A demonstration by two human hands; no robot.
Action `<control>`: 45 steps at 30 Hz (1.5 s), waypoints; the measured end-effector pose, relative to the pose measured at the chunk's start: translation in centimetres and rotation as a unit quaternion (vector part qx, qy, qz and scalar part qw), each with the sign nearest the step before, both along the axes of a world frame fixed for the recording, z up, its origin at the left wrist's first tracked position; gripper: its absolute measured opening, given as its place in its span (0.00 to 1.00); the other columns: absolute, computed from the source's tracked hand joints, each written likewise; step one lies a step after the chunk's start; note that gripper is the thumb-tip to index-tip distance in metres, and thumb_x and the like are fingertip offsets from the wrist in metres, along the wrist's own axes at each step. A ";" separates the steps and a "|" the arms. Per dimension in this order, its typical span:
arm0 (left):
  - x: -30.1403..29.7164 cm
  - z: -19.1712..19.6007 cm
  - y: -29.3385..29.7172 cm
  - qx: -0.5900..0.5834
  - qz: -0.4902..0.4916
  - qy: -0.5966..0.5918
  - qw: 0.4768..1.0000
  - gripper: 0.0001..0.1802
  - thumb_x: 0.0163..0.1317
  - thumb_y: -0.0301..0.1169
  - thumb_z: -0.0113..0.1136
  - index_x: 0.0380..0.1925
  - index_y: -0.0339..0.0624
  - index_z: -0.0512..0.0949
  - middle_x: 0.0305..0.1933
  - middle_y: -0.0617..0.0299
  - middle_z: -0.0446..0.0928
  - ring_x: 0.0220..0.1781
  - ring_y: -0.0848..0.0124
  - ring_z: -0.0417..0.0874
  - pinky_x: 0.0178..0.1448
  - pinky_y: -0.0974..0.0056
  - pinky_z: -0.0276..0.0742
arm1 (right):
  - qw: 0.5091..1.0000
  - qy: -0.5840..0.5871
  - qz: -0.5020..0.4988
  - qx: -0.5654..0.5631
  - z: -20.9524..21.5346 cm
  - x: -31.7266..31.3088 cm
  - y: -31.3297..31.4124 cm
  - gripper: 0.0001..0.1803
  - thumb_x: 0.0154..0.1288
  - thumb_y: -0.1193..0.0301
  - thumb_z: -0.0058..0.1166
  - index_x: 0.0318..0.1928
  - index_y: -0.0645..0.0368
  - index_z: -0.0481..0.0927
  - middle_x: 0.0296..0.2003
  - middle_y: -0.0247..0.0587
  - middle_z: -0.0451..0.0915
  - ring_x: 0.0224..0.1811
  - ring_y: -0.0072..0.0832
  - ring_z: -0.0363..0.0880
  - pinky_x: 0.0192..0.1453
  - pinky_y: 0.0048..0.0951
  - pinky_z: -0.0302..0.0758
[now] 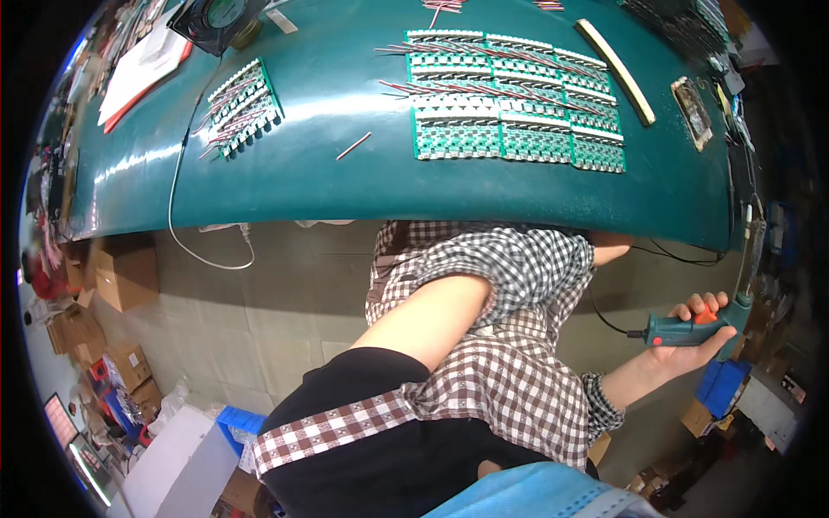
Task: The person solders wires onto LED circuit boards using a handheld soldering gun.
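My right hand (691, 341), out to the right past the table, wraps around the dark green handle of a soldering gun (669, 331). The gun has an orange-red trigger, its thin metal rod points up, and a black cord trails from the rear of the handle. My left arm, in a black-and-white checked sleeve, reaches across my lap. Of my left hand (611, 248) only a bit shows below the table's front edge; its fingers are hidden. On the table, a block of green circuit boards (518, 104) lies in rows, with red and black wires across the upper ones.
A smaller set of boards (242, 108) with wires lies left on the green table (345, 194). One short wire piece (354, 146) is between them. A cream strip (615, 71) and a small tray (692, 112) lie right. A fan (216, 22) stands far left; a white cable (173, 203) hangs off the edge.
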State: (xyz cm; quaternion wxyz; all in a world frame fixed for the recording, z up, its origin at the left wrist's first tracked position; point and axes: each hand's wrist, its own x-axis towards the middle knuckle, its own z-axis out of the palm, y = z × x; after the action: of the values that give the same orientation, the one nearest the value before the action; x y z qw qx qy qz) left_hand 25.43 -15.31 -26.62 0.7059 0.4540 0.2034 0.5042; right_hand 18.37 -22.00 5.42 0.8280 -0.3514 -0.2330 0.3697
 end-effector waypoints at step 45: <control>-11.6 16.8 3.2 0.613 -0.135 0.520 0.579 0.08 0.43 0.24 0.59 0.27 0.37 0.75 0.31 0.57 0.71 0.30 0.66 0.80 0.27 0.65 0.78 | 0.975 0.070 -0.208 -0.019 -4.2 2.6 -5.1 0.27 0.60 0.49 0.55 0.46 0.59 0.70 0.36 0.34 0.74 0.35 0.27 0.74 0.32 0.26 0.75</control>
State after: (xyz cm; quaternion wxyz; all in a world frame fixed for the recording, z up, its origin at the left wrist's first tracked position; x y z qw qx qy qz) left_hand 13.78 -12.08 -9.87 0.0925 0.9854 0.1143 0.0856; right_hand 20.92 -27.05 1.18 0.8940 -0.3814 -0.0891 0.2174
